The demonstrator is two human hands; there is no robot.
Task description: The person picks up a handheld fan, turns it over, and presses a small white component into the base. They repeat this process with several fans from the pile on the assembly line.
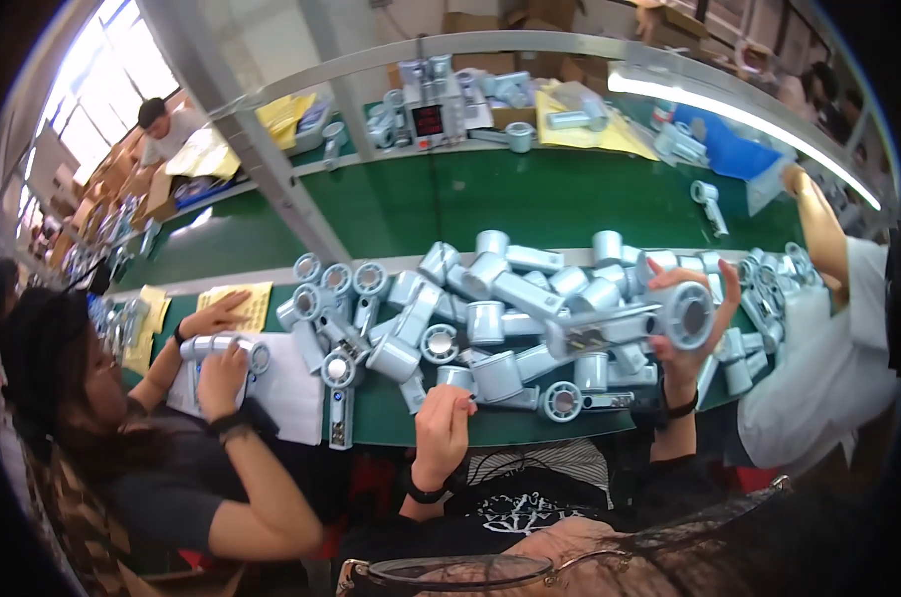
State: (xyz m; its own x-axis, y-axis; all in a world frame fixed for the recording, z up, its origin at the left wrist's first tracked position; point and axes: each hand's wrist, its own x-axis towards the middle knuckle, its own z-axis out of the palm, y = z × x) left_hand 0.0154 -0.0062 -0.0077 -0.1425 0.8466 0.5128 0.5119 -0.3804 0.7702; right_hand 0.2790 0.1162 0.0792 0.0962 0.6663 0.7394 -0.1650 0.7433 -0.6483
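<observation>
My right hand (pixel 683 370) is raised over the right part of the bench, its fingers wrapped round the round head of a light blue handheld fan (pixel 610 330). The fan's handle points left, and its open side shows parts inside. My left hand (pixel 441 436) is closed near the bench's front edge, thumb and fingertips together. Whatever it pinches, if anything, is too small to make out. Just beyond it lies a big heap of similar light blue fans (pixel 497 376), several with open handles. One fan (pixel 563 401) lies at the heap's front edge.
At my left a co-worker handles a fan (pixel 258 356) over white sheets (pixel 296 398). Another person's arm (pixel 821 224) reaches in from the right. A metal rail (pixel 411 261) divides the green bench from a green conveyor (pixel 570 194). A box with a red display (pixel 428 121) stands behind.
</observation>
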